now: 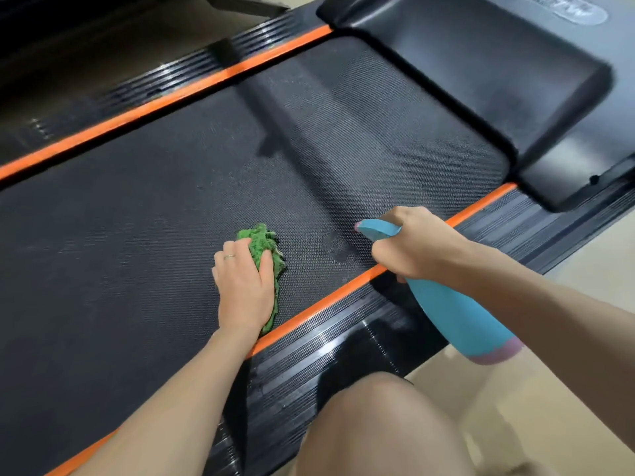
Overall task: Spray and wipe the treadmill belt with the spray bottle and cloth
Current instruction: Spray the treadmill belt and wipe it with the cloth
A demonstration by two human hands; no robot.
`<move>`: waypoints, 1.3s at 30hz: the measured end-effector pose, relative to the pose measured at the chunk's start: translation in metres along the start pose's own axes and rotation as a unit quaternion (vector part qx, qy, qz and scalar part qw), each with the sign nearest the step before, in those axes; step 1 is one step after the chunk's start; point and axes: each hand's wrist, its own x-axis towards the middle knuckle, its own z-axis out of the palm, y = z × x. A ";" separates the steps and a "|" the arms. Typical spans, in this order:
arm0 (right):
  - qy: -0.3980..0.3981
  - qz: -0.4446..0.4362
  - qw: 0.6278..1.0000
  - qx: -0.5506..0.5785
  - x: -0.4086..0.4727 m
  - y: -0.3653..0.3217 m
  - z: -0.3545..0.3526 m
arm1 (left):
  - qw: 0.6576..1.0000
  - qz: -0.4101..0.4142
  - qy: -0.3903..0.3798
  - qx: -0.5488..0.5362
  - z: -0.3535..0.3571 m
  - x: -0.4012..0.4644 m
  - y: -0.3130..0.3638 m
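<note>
Green cloth (266, 250) on belt (137, 235) — blue bottle (457, 314) tilted

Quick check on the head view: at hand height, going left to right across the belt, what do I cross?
Bare treadmill belt → left hand pressing the green cloth → wet patch on the belt → right hand gripping the blue spray bottle → orange strip → ribbed side rail.
</note>
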 end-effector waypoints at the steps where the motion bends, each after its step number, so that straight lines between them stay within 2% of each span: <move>1: 0.005 0.000 1.000 0.002 -0.001 0.002 -0.003 | 1.000 0.002 0.000 0.003 0.000 0.000 0.000; 6: 0.050 0.024 0.998 -0.012 -0.003 0.022 -0.015 | 1.000 0.015 0.005 0.015 0.001 0.000 0.000; 12: 0.128 0.071 0.989 0.025 -0.016 0.044 -0.025 | 0.999 0.032 0.009 0.030 0.002 0.001 0.001; 15: 0.144 0.056 0.985 0.071 -0.023 0.048 -0.027 | 0.998 0.047 -0.014 0.049 0.002 0.002 0.002; 18: 0.199 0.017 0.969 0.144 -0.024 0.056 -0.029 | 0.990 0.100 -0.080 0.066 -0.001 0.014 0.003; 20: 0.263 -0.022 0.944 0.196 -0.023 0.058 -0.032 | 0.971 0.185 -0.133 0.075 0.000 0.021 0.017; 23: 0.346 -0.071 0.898 0.262 -0.026 0.053 -0.033 | 0.907 0.350 -0.215 0.090 0.020 0.024 0.071; 27: 0.390 -0.100 0.854 0.328 -0.029 0.050 -0.018 | 0.833 0.491 -0.213 0.139 0.045 0.049 0.107; 28: 0.404 -0.096 0.850 0.324 -0.028 0.050 -0.012 | 0.826 0.506 -0.205 0.139 0.048 0.053 0.103; 32: 0.431 -0.088 0.846 0.300 -0.030 0.045 0.003 | 0.851 0.462 -0.228 0.103 0.043 0.046 0.102; 36: 0.417 -0.103 0.848 0.310 -0.035 0.049 0.005 | 0.795 0.522 -0.275 0.143 0.001 0.041 0.051; 37: 0.425 -0.103 0.847 0.303 -0.036 0.050 0.006 | 0.791 0.523 -0.280 0.151 -0.012 0.035 0.033; 39: 0.447 -0.103 0.841 0.286 -0.038 0.050 0.010 | 0.806 0.496 -0.282 0.158 -0.029 0.022 0.008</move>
